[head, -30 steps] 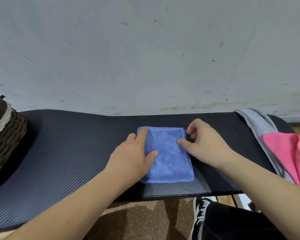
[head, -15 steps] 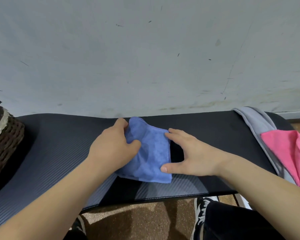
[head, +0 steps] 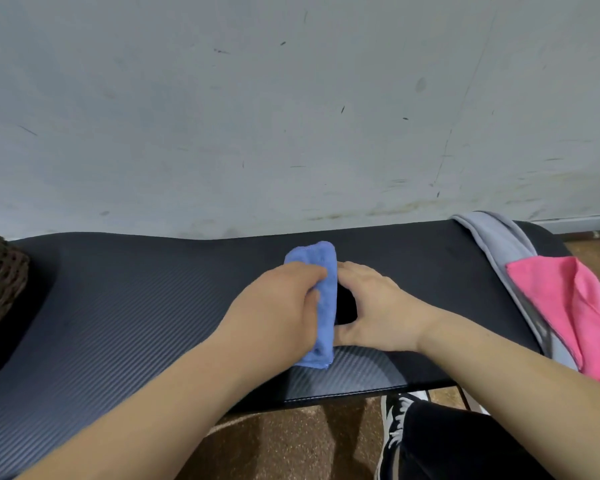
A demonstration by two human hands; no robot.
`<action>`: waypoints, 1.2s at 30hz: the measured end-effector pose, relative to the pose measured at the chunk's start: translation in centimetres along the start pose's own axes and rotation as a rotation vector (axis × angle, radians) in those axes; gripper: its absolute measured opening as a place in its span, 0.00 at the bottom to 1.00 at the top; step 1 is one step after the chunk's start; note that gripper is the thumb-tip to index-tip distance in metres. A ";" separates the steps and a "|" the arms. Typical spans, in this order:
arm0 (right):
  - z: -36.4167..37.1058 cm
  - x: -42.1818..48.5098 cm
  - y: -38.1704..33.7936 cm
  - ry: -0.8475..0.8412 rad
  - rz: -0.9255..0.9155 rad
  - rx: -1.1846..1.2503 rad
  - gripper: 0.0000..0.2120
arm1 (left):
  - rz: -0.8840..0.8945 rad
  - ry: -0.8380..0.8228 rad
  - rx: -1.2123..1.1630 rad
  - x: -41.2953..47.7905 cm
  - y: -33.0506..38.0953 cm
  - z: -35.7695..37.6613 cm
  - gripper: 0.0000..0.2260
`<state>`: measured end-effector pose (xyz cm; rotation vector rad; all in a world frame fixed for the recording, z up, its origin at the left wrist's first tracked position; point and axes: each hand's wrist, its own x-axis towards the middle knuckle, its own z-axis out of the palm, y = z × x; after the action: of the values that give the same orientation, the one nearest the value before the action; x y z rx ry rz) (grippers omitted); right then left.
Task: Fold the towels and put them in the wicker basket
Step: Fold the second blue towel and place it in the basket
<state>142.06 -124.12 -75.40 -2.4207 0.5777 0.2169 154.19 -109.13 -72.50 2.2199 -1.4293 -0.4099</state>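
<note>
A small blue towel (head: 323, 289), folded into a narrow strip, stands on edge on the black bench (head: 136, 306) near its middle. My left hand (head: 278, 306) grips it from the left, fingers curled over its top. My right hand (head: 371, 306) presses against its right side with fingertips and thumb touching the cloth. The wicker basket (head: 0, 282) shows only partly at the far left edge. A pink towel (head: 568, 306) lies over a grey towel (head: 499, 244) on the bench's right end.
A scuffed grey wall (head: 291, 116) runs directly behind the bench. Below the front edge are brown floor (head: 291, 445), a dark trouser leg and a black-and-white shoe (head: 395, 427). Bare bench surface stretches between the blue towel and the basket.
The blue towel lay flat one second ago; my left hand lifted its left side and folded it over to the right, and my right hand now braces the narrow strip.
</note>
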 end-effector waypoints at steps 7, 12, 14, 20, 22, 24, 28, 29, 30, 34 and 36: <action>-1.9 -0.2 0.7 0.063 0.091 0.268 0.09 | 0.276 0.102 0.319 -0.2 -2.5 2.8 0.23; -1.6 0.2 -0.4 0.107 0.169 0.269 0.14 | 0.148 -0.044 0.256 0.0 -2.4 4.3 0.30; -1.6 0.4 -0.8 0.143 0.167 0.238 0.17 | 0.099 -0.113 0.199 0.1 -2.1 3.6 0.33; -1.6 1.1 -1.1 0.150 0.187 0.128 0.18 | -0.101 0.067 0.207 -1.0 -2.4 0.1 0.31; -1.5 1.3 -0.9 0.163 0.201 0.098 0.17 | -0.212 -0.001 0.308 -1.3 -2.3 0.0 0.32; -1.5 1.3 -0.7 0.155 0.210 0.085 0.13 | -0.257 -0.106 0.286 -1.3 -1.9 0.7 0.28; -1.9 1.1 -0.1 0.145 0.191 0.115 0.23 | -0.249 -0.116 -0.009 -0.5 -1.3 1.4 0.20; -2.0 1.0 0.1 0.141 0.187 0.123 0.28 | -0.250 -0.123 -0.069 -0.3 -1.3 1.3 0.19; -2.2 1.0 0.2 0.130 0.175 0.130 0.33 | -0.243 -0.133 -0.104 -0.3 -1.4 1.0 0.18; -2.7 0.7 0.2 0.076 0.032 0.170 0.48 | -0.091 -0.086 -0.041 -0.6 -2.0 -0.5 0.18; -2.9 0.4 -0.5 0.042 -0.048 0.146 0.46 | 0.017 -0.030 0.021 -1.0 -2.8 -1.4 0.19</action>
<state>142.67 -125.65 -72.96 -2.2994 0.5344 0.1002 156.63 -106.90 -72.79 2.2259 -1.4734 -0.4266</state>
